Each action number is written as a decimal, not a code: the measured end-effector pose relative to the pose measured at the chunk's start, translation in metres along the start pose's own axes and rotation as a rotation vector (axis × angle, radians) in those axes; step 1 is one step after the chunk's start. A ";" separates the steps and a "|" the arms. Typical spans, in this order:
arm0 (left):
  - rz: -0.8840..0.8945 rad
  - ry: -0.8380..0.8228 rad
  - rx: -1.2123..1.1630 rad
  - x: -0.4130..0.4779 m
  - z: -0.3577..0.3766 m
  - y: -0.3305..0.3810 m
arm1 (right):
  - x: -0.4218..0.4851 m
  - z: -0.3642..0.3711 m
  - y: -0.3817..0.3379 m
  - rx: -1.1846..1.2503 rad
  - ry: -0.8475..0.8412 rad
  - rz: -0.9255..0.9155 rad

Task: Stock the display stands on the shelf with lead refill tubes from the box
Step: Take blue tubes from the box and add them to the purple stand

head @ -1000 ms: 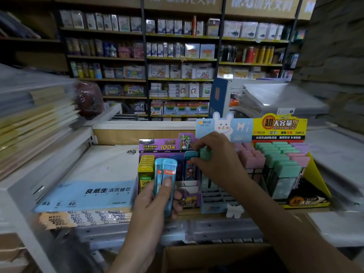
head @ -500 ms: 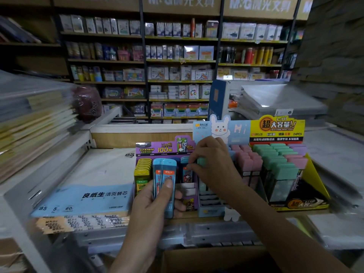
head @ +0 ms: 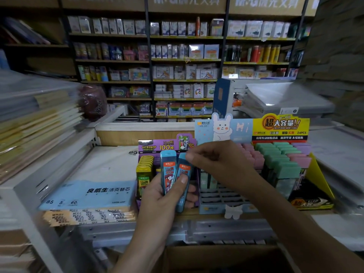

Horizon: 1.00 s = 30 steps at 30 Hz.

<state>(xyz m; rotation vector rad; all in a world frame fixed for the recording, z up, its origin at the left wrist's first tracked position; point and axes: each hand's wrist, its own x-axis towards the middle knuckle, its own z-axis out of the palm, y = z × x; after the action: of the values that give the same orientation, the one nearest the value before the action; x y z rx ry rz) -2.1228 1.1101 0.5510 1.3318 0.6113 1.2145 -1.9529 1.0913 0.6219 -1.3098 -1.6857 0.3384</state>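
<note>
Your left hand [head: 157, 196] grips two tubes [head: 167, 174] before the purple stand [head: 155, 147]; your right hand [head: 216, 164] pinches one's top. Next: lift it, slot it upright.

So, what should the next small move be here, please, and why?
Probably draw the tilted blue tube from the left hand and slot it into the purple stand behind: the right hand curls at its cap, and it leans away from the other tube.
</note>
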 end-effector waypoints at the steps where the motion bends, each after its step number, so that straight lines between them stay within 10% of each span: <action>1: -0.003 -0.005 -0.006 0.000 0.000 0.000 | 0.000 0.000 0.000 0.018 -0.021 0.013; 11: -0.095 0.141 -0.171 0.000 -0.017 -0.002 | 0.012 -0.015 0.004 0.144 0.182 0.001; 30: 0.017 0.076 0.075 0.004 -0.028 0.000 | 0.025 0.012 0.031 -0.444 0.146 -0.099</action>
<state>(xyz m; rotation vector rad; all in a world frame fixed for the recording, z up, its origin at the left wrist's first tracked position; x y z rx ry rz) -2.1472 1.1243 0.5464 1.3600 0.7068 1.2716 -1.9433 1.1286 0.6062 -1.5183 -1.7520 -0.1997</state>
